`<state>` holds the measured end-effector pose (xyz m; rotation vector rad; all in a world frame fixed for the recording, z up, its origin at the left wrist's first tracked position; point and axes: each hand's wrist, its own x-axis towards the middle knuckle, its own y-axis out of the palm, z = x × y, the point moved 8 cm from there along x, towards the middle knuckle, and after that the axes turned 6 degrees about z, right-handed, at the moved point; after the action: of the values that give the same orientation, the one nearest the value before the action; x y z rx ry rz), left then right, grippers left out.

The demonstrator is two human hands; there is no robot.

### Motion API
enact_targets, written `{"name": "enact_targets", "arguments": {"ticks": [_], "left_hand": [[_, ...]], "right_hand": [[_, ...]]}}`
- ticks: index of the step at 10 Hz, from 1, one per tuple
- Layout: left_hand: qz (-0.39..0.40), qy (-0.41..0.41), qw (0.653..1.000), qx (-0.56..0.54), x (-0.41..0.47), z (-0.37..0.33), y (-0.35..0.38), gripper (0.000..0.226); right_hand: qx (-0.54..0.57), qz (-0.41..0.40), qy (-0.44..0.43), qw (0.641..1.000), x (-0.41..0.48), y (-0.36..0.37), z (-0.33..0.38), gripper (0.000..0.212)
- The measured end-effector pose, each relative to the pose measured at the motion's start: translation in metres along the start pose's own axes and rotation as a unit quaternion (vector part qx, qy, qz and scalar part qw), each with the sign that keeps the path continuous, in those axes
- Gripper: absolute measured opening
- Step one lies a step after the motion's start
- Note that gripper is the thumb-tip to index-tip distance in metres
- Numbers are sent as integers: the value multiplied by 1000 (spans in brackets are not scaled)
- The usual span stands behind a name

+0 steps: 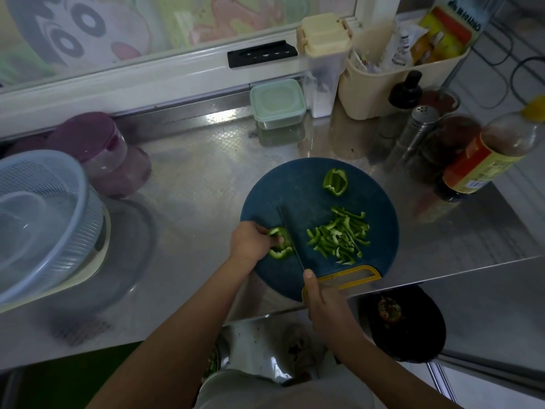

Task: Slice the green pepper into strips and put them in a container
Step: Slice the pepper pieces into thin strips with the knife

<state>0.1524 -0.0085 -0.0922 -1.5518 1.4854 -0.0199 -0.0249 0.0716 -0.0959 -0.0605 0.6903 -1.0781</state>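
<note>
Left hand: the left hand [250, 240] lies at the left side of the board. Its fingers are curled and press down on a piece of green pepper.
Pepper piece under the hand: this curved pepper piece [279, 245] lies on the left part of the cutting board, and its right edge touches the knife blade.
Right hand: the right hand [320, 296] is closed around the knife handle at the near edge of the board, with the thumb stretched forward toward the blade.
Knife: the knife [285, 224] has a dark blade that points away from the person. The handle is hidden inside the hand.
Cutting board: the cutting board [300, 184] is round and dark blue with a yellow grip, and it lies on the steel counter [191, 187] near the front edge.
Cut strips: a loose heap of pepper strips [339, 234] lies on the right half of the board, apart from the blade.
Uncut piece: a second pepper piece [335, 182] lies alone on the far part of the board.
Container: a small container [277, 103] with a pale green lid stands at the back of the counter, well apart from the board, and the lid is on.
Left of counter: a pale blue colander [38, 208] and a purple jar [97, 143] stand here.
Right of counter: a sauce bottle [483, 160] and a metal shaker [418, 125] stand beside the board.
</note>
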Motion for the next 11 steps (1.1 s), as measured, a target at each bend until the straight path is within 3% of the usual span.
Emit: {"name": "enact_targets", "arguments": {"ticks": [2,3,4,5,6,9,10,11], "left_hand": [[22,-8,1000,12,5,-1,1,20],[25,-3,1000,18,8,-1,2,19],[30,1,999,18,10,-1,2,21],[35,1,999,20,12,-1,2,23],[34,7,999,17,11,-2,2,24],[-15,58,998,9,1,-3,0,26],[5,63,998,6,-1,-1,1,28],[9,53,999,-8,-1,0,2,30]], "right_hand": [[-14,-2,25,1000,1,-5,8,51],[-98,-45,-23,994,13,-4,7,44],[40,-14,19,999,19,2,-3,48],[10,27,75,997,30,0,-11,67],[-42,111,88,989,33,2,-11,62],[-1,0,101,995,70,-6,13,64],[105,9,119,987,65,-13,8,61],[107,19,114,988,55,-18,3,62]]}}
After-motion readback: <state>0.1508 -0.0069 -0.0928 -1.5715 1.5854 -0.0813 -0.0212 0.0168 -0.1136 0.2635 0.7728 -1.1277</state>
